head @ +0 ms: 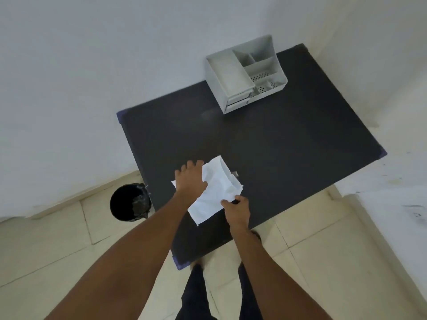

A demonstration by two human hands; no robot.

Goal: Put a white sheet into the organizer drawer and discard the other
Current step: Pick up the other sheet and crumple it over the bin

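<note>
Filling most of the view, one dark desk (288, 146) stands in the corner of a white-walled room, on a pale tiled floor (46, 245). One grey organizer (231, 77) sits at the far side of the desk, against the wall; it has one large open tray, several smaller compartments beside it, and two shallow drawers (238, 103) stacked at its front, both closed as far as can be seen. One black bin (129, 203) stands on the floor just beside the desk's left edge, near the person's left arm.

White paper (215, 192) lies on the near part of the desk, well apart from the organizer. It looks like two sheets overlapping, one creased piece lying across the other, though where one ends and the other begins cannot be told for sure.

Two bare arms reach down from the bottom of the view. The left hand (190, 180) lies palm down with fingers spread on the paper's left edge, pressing it flat rather than gripping it. The right hand (238, 210) is at the paper's near right corner, its grip pinched on that corner between thumb and fingers, with the wrist angled inward.
</note>
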